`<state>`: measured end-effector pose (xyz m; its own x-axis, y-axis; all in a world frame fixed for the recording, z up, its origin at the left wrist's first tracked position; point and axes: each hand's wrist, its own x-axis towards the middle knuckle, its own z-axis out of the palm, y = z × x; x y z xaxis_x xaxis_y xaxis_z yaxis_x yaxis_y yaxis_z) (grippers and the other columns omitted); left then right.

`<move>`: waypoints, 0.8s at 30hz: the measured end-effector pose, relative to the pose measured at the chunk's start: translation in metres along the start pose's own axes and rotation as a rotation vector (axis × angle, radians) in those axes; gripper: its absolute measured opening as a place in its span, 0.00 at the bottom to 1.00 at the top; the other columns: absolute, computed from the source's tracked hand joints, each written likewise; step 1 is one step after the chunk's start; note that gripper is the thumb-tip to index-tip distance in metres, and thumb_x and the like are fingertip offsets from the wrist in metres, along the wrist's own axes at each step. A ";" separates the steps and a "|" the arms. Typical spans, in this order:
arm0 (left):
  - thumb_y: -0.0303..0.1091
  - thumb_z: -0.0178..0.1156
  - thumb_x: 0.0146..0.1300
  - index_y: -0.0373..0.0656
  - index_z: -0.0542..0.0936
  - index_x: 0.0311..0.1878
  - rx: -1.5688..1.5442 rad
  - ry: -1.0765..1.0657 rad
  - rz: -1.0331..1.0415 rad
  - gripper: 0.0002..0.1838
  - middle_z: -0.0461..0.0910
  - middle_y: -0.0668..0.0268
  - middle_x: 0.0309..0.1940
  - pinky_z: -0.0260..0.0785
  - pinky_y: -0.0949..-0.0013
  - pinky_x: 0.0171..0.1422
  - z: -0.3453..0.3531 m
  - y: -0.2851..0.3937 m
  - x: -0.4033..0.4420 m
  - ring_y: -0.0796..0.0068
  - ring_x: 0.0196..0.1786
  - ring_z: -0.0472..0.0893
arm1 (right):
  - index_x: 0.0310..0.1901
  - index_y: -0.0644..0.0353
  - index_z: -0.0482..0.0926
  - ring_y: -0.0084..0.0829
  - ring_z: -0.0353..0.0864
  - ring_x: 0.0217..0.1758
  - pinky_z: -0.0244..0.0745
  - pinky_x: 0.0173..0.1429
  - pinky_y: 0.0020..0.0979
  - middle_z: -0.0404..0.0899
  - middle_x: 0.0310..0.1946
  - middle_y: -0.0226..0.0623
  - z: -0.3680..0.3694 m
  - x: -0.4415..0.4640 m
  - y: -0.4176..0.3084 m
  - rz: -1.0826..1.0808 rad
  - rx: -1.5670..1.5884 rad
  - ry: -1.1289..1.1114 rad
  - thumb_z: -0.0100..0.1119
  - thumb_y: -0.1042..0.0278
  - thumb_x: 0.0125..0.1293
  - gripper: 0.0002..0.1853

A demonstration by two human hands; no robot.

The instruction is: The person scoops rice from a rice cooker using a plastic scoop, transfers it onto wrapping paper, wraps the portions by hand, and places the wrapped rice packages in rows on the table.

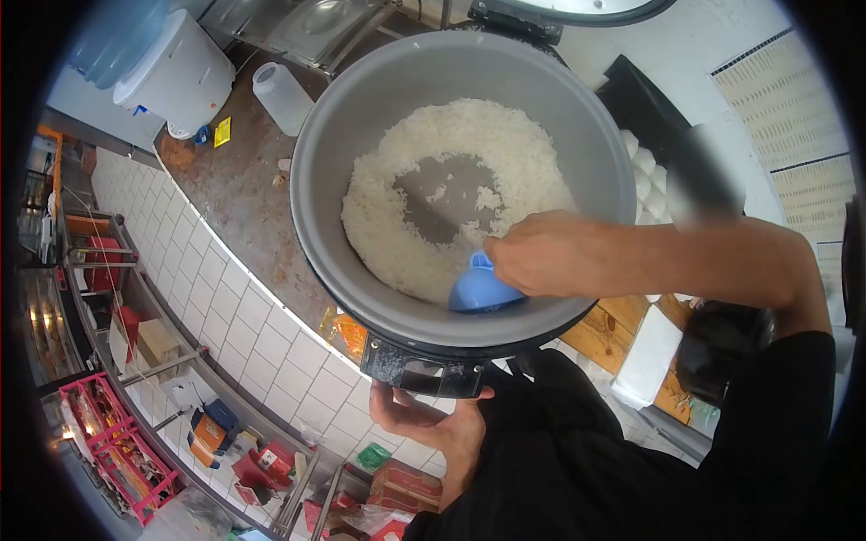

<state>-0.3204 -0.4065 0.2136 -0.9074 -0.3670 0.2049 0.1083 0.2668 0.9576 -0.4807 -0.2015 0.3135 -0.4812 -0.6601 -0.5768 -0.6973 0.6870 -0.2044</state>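
A large rice cooker stands before me, its grey inner pot [311, 171] holding cooked white rice [469, 122] in a ring, with the pot's bottom showing at the middle. My right hand [541, 257] reaches into the pot from the right, closed on a blue plastic scoop [485, 290]. The scoop rests low against the near side of the pot, at the edge of the rice; my fingers hide part of its handle. Below the rim, my left hand [431, 422] grips the cooker's black front handle [422, 371] from underneath.
The cooker's open lid [586, 7] is at the back. Left on the brown worktop [216, 189] stand a white plastic jug [282, 97] and a water dispenser [180, 77]. Eggs [645, 176] sit at the right. Past the tiled floor [262, 338], shelves hold boxes and a pink crate [117, 442].
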 end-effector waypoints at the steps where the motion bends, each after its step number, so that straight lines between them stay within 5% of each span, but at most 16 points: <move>1: 0.27 0.82 0.38 0.40 0.46 0.76 -0.021 0.003 -0.032 0.66 0.51 0.53 0.73 0.54 0.48 0.79 0.000 0.001 -0.001 0.53 0.75 0.58 | 0.41 0.67 0.79 0.45 0.85 0.31 0.79 0.34 0.42 0.82 0.25 0.48 -0.003 -0.009 0.001 -0.018 -0.044 -0.006 0.58 0.73 0.63 0.08; 4: 0.29 0.82 0.39 0.40 0.46 0.76 -0.028 0.009 -0.059 0.65 0.52 0.52 0.73 0.54 0.49 0.78 -0.001 -0.003 -0.004 0.53 0.76 0.58 | 0.53 0.65 0.78 0.46 0.85 0.31 0.80 0.36 0.38 0.82 0.25 0.50 -0.026 -0.026 0.009 0.060 0.067 0.066 0.58 0.70 0.65 0.15; 7: 0.30 0.82 0.41 0.40 0.46 0.76 -0.028 0.018 -0.043 0.64 0.52 0.52 0.73 0.53 0.50 0.78 0.000 -0.008 -0.007 0.54 0.76 0.58 | 0.61 0.64 0.76 0.45 0.86 0.32 0.81 0.38 0.39 0.83 0.28 0.50 -0.050 -0.030 0.038 0.140 0.100 -0.152 0.58 0.68 0.68 0.21; 9: 0.31 0.81 0.43 0.40 0.46 0.76 -0.034 0.036 -0.042 0.63 0.53 0.52 0.73 0.53 0.51 0.77 0.000 -0.010 -0.008 0.54 0.75 0.59 | 0.67 0.60 0.72 0.45 0.86 0.32 0.82 0.39 0.40 0.84 0.31 0.49 -0.056 -0.029 0.063 -0.015 0.433 -0.123 0.57 0.66 0.70 0.25; 12: 0.38 0.83 0.43 0.40 0.47 0.76 0.119 0.004 0.024 0.64 0.55 0.52 0.72 0.53 0.52 0.77 -0.006 -0.009 -0.003 0.55 0.74 0.61 | 0.67 0.62 0.73 0.44 0.86 0.32 0.81 0.38 0.41 0.84 0.30 0.47 -0.051 -0.020 0.063 0.227 0.281 -0.028 0.56 0.67 0.70 0.24; 16: 0.30 0.82 0.44 0.39 0.48 0.74 0.086 -0.075 0.072 0.61 0.49 0.52 0.66 0.59 0.47 0.72 -0.004 0.001 0.004 0.53 0.69 0.59 | 0.61 0.67 0.76 0.45 0.85 0.32 0.80 0.39 0.40 0.83 0.28 0.48 -0.015 0.012 0.040 0.397 0.091 -0.079 0.55 0.68 0.70 0.20; 18: 0.29 0.81 0.44 0.40 0.47 0.74 0.017 -0.063 0.046 0.60 0.50 0.52 0.66 0.59 0.47 0.72 0.000 -0.002 0.002 0.52 0.69 0.60 | 0.55 0.70 0.77 0.46 0.85 0.34 0.81 0.39 0.41 0.82 0.27 0.50 -0.001 0.024 0.025 0.399 0.261 -0.055 0.55 0.71 0.68 0.17; 19: 0.39 0.82 0.44 0.39 0.47 0.75 0.025 -0.029 0.030 0.62 0.53 0.52 0.69 0.57 0.49 0.74 0.001 -0.005 0.001 0.53 0.72 0.60 | 0.55 0.70 0.77 0.46 0.85 0.34 0.81 0.39 0.41 0.82 0.27 0.50 -0.001 0.019 0.024 0.403 0.265 -0.053 0.55 0.71 0.68 0.17; 21: 0.48 0.83 0.44 0.39 0.47 0.75 0.044 0.006 0.003 0.64 0.56 0.51 0.71 0.55 0.51 0.76 0.003 -0.004 -0.002 0.54 0.74 0.60 | 0.52 0.69 0.77 0.48 0.86 0.36 0.83 0.42 0.43 0.82 0.28 0.51 -0.002 0.007 0.020 0.108 0.217 -0.007 0.56 0.72 0.66 0.15; 24: 0.30 0.79 0.46 0.41 0.46 0.74 -0.016 -0.010 -0.113 0.60 0.51 0.51 0.69 0.63 0.50 0.74 0.002 0.006 -0.002 0.51 0.72 0.59 | 0.53 0.69 0.77 0.48 0.86 0.38 0.81 0.40 0.44 0.82 0.29 0.50 0.002 0.000 0.026 0.063 0.140 -0.088 0.56 0.73 0.65 0.16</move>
<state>-0.3188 -0.4029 0.2188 -0.9183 -0.3845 0.0938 0.0119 0.2102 0.9776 -0.4979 -0.1827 0.3064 -0.4691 -0.5897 -0.6575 -0.5837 0.7657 -0.2703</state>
